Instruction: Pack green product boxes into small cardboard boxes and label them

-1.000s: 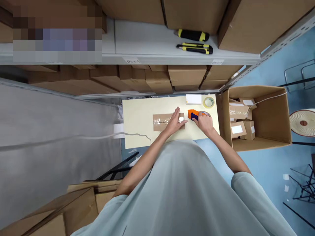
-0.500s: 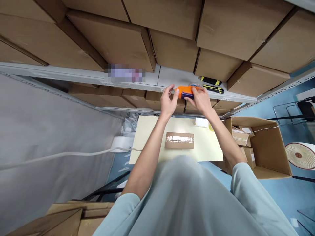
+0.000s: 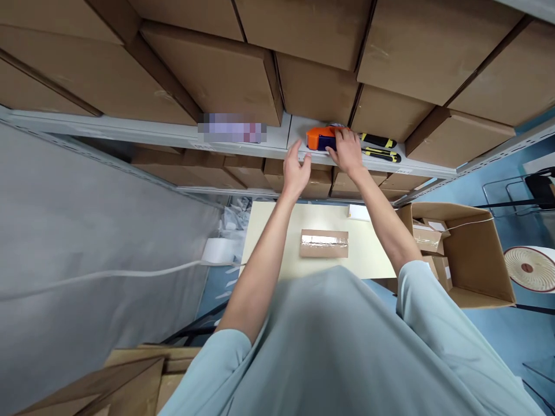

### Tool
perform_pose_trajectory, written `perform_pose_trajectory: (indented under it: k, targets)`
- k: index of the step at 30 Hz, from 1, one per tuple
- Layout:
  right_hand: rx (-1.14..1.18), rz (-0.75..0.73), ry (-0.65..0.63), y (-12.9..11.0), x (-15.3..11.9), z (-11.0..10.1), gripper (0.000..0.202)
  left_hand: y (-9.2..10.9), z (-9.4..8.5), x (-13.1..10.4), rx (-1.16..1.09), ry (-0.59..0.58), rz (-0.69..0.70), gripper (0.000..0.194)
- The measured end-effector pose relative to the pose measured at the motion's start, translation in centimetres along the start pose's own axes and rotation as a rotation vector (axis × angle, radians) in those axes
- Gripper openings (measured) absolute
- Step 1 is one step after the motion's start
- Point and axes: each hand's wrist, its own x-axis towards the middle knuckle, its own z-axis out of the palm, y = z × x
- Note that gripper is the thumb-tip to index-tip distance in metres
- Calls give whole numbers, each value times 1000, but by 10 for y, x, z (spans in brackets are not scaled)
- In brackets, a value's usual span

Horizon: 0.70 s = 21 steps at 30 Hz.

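The right hand (image 3: pixel 347 151) has its grip closed on the orange and blue plastic tape dispenser (image 3: pixel 319 138), which rests on the grey metal shelf (image 3: pixel 260 144) near its front edge; the left hand (image 3: pixel 296 171) hovers just below that edge, grip wide and empty; two yellow and black utility knives (image 3: pixel 379 147) lie just right of the dispenser.

Both arms raised, left hand (image 3: pixel 296 171) open

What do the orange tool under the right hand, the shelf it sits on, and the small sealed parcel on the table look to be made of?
Tape dispenser: looks like moulded plastic, solid orange and blue, smooth. Shelf: probably painted metal, flat pale grey with a thin edge. Parcel: brown cardboard, matte, with a glossy clear tape strip along the top. The right hand rests on the dispenser.
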Motion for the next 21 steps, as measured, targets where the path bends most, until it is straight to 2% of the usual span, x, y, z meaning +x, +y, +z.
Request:
perform_pose_trajectory:
  k: [3,7,10,12,14,16,18,21]
  targets:
    - [81,54,72,-7,-55,6,72,-3,-23,-55,91,-51,23,59]
    - [194,184,-119,-25,-182,35,69,-20,-47,-173,224,-182,-104,48]
    - [294,296,-298,-51,-277,66,68,-26,-44,-263,370,-378,-200,55]
    - [341,321,-400,-70,-323,86,69,-25,-34,-307,449,-577,-190,67]
    - [370,255,-497,-87,-351,102,70,-21,-21,-333,493,-783,-131,76]
    - [381,152,-567,-99,-363,114,69,-18,-11,-344,511,-922,-71,79]
    - [372,91,-601,-104,-365,120,69,-16,-6,-344,518,-972,-42,80]
    - [360,86,-608,-102,-363,123,70,-17,-7,-337,517,-960,-45,80]
